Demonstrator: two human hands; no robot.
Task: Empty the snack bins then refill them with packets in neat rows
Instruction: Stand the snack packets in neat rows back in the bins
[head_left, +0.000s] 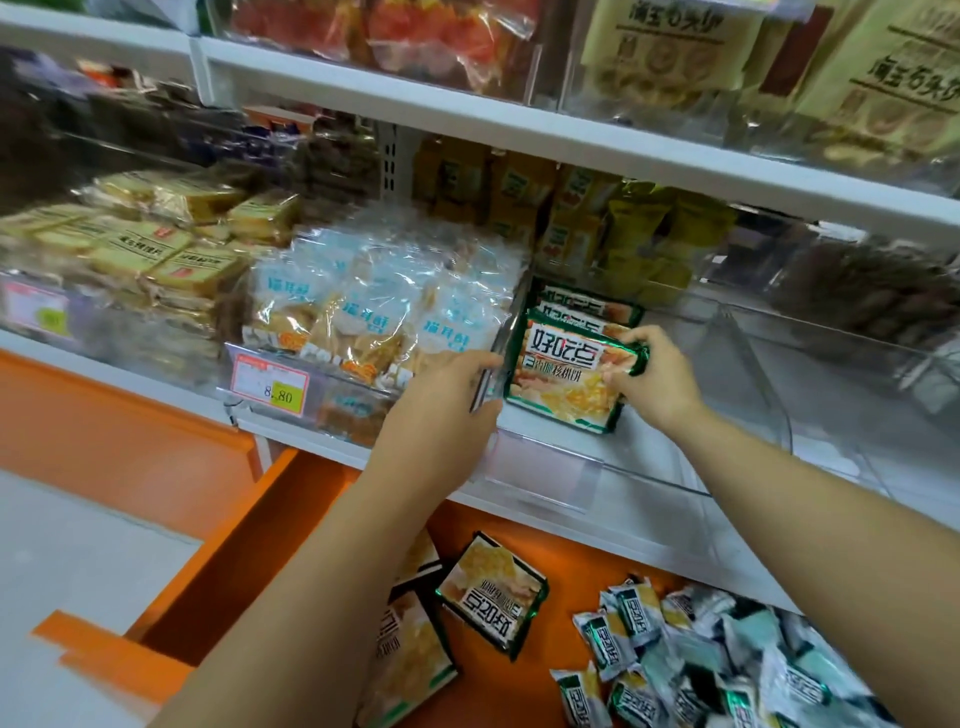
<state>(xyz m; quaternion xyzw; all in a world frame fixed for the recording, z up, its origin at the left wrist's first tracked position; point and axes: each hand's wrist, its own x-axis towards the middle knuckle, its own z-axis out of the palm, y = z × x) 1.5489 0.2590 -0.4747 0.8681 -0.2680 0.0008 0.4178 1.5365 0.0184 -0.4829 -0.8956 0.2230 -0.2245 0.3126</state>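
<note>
The right hand pinches the top right corner of a green snack packet. Thumb and fingers are closed tight on that corner. The packet leans back in the front left part of a clear plastic bin on the white shelf. One more green packet stands right behind it, maybe two, but that part is blurry. The rest of the bin looks bare.

The left hand holds the bin's clear side wall, with the thumb on top and the fingers curled under it. Just past that wall is a bin of light blue packets with a price tag on its front.

Below the shelf, on an orange ledge, lie more big green packets. A heap of small packets lies near them on the right.
</note>
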